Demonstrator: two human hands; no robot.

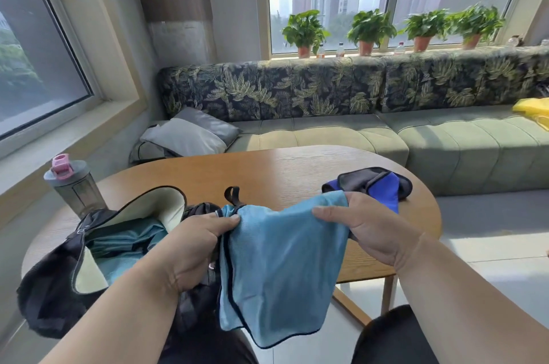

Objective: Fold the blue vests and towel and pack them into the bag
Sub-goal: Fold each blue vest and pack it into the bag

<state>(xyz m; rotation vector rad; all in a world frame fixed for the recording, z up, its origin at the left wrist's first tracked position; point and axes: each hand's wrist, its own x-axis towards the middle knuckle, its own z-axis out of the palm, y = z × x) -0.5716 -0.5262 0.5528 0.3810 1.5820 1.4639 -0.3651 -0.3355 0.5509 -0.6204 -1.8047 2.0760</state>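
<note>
Fig.: Light-blue vest held up by its top corners, mid-fold, over the near edge of the tabletop.

Near to far: left hand pinches one top corner, right hand grips the other, fingers curled round the cloth; vest hangs slack w/ dark trim showing. Best next, prob.: bring corners together, keep edges aligned, halve again before packing. Black bag lies open at near-left edge, blue fabric already inside. Darker blue-and-grey piece, vest or towel (cannot tell), waits unfolded toward far-right edge. Bottle stands at left edge.
</note>
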